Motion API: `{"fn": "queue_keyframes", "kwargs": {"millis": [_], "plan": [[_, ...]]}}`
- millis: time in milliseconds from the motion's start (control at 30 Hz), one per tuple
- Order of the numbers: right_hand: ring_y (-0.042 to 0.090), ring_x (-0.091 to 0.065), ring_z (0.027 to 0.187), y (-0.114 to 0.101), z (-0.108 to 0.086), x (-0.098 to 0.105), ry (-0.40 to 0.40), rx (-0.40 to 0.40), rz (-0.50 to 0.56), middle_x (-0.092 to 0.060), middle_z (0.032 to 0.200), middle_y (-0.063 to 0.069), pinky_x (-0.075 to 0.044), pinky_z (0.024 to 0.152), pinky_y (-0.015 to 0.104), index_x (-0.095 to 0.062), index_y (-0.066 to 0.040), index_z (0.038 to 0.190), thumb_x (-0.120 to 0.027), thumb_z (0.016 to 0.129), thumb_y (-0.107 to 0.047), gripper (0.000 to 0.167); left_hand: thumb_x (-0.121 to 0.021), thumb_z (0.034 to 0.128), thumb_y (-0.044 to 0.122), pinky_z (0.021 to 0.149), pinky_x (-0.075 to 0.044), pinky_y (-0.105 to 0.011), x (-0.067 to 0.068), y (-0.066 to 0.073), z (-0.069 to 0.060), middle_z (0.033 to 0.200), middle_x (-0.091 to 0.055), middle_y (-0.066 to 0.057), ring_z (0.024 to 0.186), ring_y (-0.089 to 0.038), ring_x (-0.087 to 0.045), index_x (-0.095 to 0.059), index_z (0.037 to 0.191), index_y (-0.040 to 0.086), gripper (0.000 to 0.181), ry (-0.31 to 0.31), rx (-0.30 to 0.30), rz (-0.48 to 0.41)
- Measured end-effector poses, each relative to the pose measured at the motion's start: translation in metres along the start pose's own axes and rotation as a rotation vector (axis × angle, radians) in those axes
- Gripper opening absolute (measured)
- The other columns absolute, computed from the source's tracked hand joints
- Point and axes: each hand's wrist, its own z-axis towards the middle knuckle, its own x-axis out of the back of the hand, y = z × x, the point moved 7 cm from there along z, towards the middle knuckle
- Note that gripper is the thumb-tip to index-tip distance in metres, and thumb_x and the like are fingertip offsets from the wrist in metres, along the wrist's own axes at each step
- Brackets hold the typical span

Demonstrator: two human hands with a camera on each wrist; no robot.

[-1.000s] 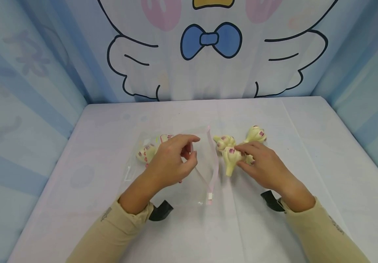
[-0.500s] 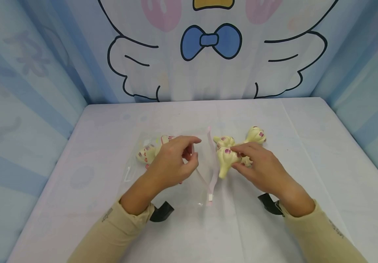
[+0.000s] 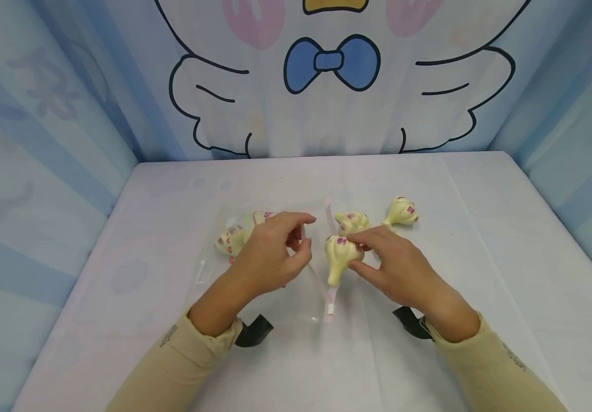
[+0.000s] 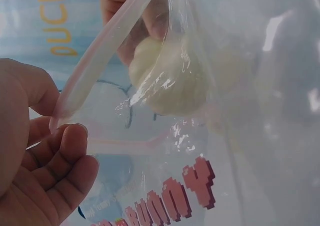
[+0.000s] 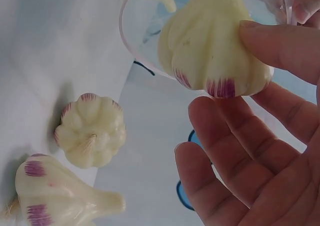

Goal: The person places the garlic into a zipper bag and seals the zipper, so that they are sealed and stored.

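A garlic bulb (image 3: 339,254), cream with purple marks and likely a model, is pinched by my right hand (image 3: 404,266) at the mouth of a clear zip bag (image 3: 290,300). In the right wrist view, my thumb and fingers hold this bulb (image 5: 215,50) with its neck toward the bag. My left hand (image 3: 270,252) grips the bag's pink-edged opening; the left wrist view shows the pink strip (image 4: 95,55) between thumb and fingers. Inside the bag lies another garlic bulb (image 3: 231,240), partly hidden behind my left hand.
Two more garlic bulbs lie on the table beyond my right hand: one garlic bulb (image 3: 353,222) near the bag's edge, another garlic bulb (image 3: 401,212) farther right. A white slider (image 3: 330,309) sits at the near end of the bag's zip. A patterned curtain (image 3: 326,120) hangs behind the table (image 3: 213,177).
My right hand has moved left with the garlic bulb, from beside the other bulbs to the bag's mouth. The left hand has stayed nearly still on the bag.
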Motion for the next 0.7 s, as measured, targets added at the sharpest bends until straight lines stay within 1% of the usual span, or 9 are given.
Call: {"fn": "queue_keyframes", "kwargs": {"millis": [233,433,700], "plan": [[0.02,-0.063,0.09,-0.004,0.002,-0.004,0.004,0.034,0.012,-0.068,0.106,0.007,-0.055,0.074,0.038,-0.069,-0.002,0.119,-0.082,0.082,-0.015,0.041,-0.067,0.0853,0.003,0.068,-0.054,-0.025,0.001,0.0,0.0,0.081,-0.056,-0.003,0.072,-0.014,-0.059,-0.066,0.114,-0.003,0.03,-0.003,0.007,0.007],[0.02,-0.064,0.089,-0.007,0.003,-0.007,-0.008,0.06,0.011,-0.067,0.103,0.005,-0.055,0.074,0.038,-0.069,-0.002,0.119,-0.082,0.083,-0.019,0.042,-0.066,0.085,0.002,0.068,-0.054,-0.025,0.002,0.0,0.001,0.081,-0.056,-0.003,0.072,-0.014,-0.059,-0.066,0.114,-0.003,0.03,0.006,-0.009,0.006],[0.018,-0.065,0.088,-0.012,0.005,-0.008,0.001,0.097,0.03,-0.069,0.104,0.003,-0.055,0.074,0.037,-0.07,-0.004,0.118,-0.081,0.083,-0.015,0.039,-0.066,0.0849,0.002,0.068,-0.054,-0.025,0.003,0.0,0.001,0.081,-0.056,-0.004,0.071,-0.015,-0.059,-0.066,0.114,-0.004,0.03,0.012,-0.028,0.003]]}}
